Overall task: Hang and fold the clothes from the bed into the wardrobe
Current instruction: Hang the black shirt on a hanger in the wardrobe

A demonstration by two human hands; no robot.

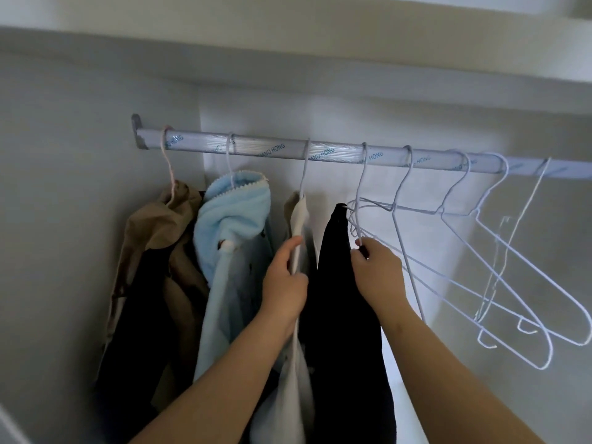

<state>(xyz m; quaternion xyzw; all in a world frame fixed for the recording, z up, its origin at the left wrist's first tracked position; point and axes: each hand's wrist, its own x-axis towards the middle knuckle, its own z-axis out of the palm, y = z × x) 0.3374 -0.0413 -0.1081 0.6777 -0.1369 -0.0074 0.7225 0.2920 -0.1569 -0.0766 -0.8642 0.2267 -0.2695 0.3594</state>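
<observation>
Grips the front edge of the white garment (298,219) in the left hand (283,283), fingers curled round the cloth. Pinches the black garment (336,277) and its hanger wire at the shoulder with the right hand (378,274). Both hung on the rail (272,150), black at 3 o'clock of white. At 9 o'clock, a light blue fleece (230,219) and a tan jacket (160,225). At 3 o'clock, empty wire hangers (531,265).

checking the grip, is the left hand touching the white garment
Touching. The head view shows the left hand gripping the edge of the white garment.
</observation>
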